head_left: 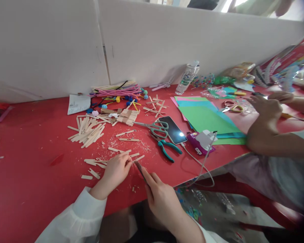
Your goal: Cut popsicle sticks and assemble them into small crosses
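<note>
My left hand (pixel 118 170) is closed, pinching a wooden craft stick (pixel 138 158) near the table's front edge. My right hand (pixel 162 195) grips a narrow, dark knife-like tool (pixel 140 168), its tip close to the stick; whether they touch I cannot tell. Around my left hand lie cut and notched stick pieces (pixel 94 173) and another stick (pixel 118 150). Pale shavings (pixel 116 140) are scattered beyond my hands. A loose pile of craft sticks (pixel 88 130) sits to the left, and a bundle of sticks (pixel 128 116) rests behind.
Scissors (pixel 159 129), teal-handled pliers (pixel 168 148), a phone (pixel 172 130) and a cabled charger (pixel 204 140) lie on the right. Coloured paper (pixel 205 116) is stacked beyond. A bottle (pixel 186 79) and pipe cleaners (pixel 119 91) stand by the partition. A co-worker's arm (pixel 266 130) rests far right.
</note>
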The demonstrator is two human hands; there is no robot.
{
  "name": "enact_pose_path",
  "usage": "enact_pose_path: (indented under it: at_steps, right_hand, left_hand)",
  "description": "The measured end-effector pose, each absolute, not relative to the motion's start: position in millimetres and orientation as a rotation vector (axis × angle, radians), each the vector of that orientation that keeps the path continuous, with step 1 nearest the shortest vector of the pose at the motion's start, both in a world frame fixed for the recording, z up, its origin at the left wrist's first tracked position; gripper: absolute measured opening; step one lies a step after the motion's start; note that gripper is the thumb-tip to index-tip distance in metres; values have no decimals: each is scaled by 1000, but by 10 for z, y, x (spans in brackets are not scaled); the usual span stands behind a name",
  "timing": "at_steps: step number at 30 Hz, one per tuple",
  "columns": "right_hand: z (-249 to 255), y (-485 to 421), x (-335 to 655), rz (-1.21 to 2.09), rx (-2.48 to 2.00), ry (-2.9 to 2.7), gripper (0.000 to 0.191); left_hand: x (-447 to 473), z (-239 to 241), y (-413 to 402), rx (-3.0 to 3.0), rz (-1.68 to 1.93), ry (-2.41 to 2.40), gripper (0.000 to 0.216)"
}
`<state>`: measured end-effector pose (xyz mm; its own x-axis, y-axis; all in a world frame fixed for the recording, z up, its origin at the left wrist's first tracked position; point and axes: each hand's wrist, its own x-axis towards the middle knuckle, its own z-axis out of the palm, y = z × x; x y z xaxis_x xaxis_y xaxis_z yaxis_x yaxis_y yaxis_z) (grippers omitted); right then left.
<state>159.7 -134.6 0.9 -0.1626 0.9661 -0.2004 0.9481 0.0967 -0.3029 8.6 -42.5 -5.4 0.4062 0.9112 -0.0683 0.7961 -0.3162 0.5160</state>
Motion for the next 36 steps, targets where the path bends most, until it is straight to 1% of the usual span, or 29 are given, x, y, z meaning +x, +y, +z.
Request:
enact_pose_path:
  at_steps: [2,5,7,9,11,13,17,19,23,31,33,36]
  right_hand:
    - [49,-1345,1560,404,-2028,-2468,64]
    - [125,-1339,1505,180,-2023,-2653,64]
    - [151,-1343,1490,84,-2008,-2698,63]
    - [145,-1351,1507,57,-1993,-2688,64]
    - [114,-1356,1554,111,-1969,-2638,66]
    - [75,-1352,1615,250,-1941,-2545,65]
    - [30,-1322,1711,590,-1935,-2229,54]
    - [27,-1309,1728,728,-1896,-2086,52]
    - [19,-1297,1721,899,-1784,-1904,50]
    - [-39,-1285,1731,1008,-1698,-1789,51]
    - [-38,-1293,1720,971,-1734,-1845,50]
    - [-35,-1316,1676,792,-1882,-2052,53]
  left_hand:
    - [90,-50,-425,2193,306,1459,13]
    - [90,-50,-424,2201,303,1457,13]
    - [86,-55,-425,2212,309,1454,13]
    - [81,-61,-426,2218,309,1456,14]
    - [77,-68,-429,2215,318,1454,14]
    - [76,-72,-432,2211,334,1442,14]
    - [78,-61,-440,2202,339,1435,13]
    - [78,-52,-440,2198,338,1445,13]
    - [75,-58,-432,2197,333,1450,13]
    - [81,-58,-428,2203,316,1455,12]
    - [86,-49,-428,2202,315,1456,12]
    - [85,-54,-427,2210,333,1445,12]
